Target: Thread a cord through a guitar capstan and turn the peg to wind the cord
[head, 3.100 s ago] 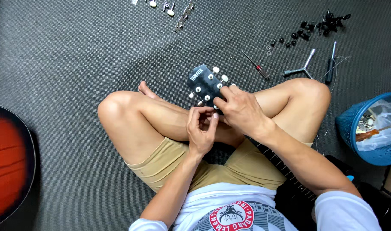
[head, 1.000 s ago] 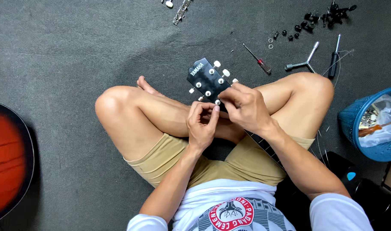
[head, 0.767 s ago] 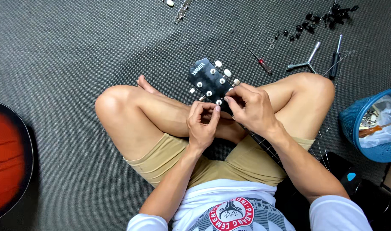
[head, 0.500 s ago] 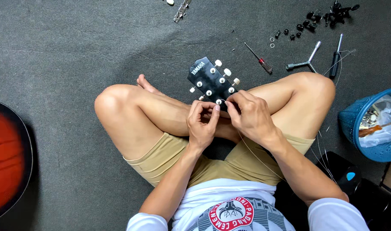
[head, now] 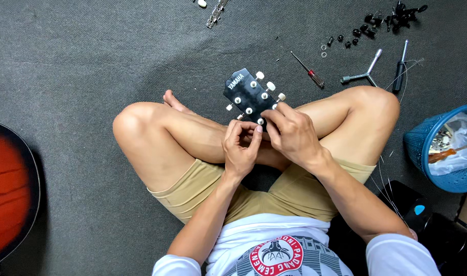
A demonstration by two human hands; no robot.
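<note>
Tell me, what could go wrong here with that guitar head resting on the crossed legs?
The black guitar headstock lies only on the legs, so it might slip while the left hand and right hand pinch at the lowest tuning post. Thin loose strings trail by the right knee and could snag or prick. The small black parts scattered on the grey mat are easy to lose.

We wear tan shorts and a white short-sleeved shirt bearing a round red, black and white emblem.
</note>
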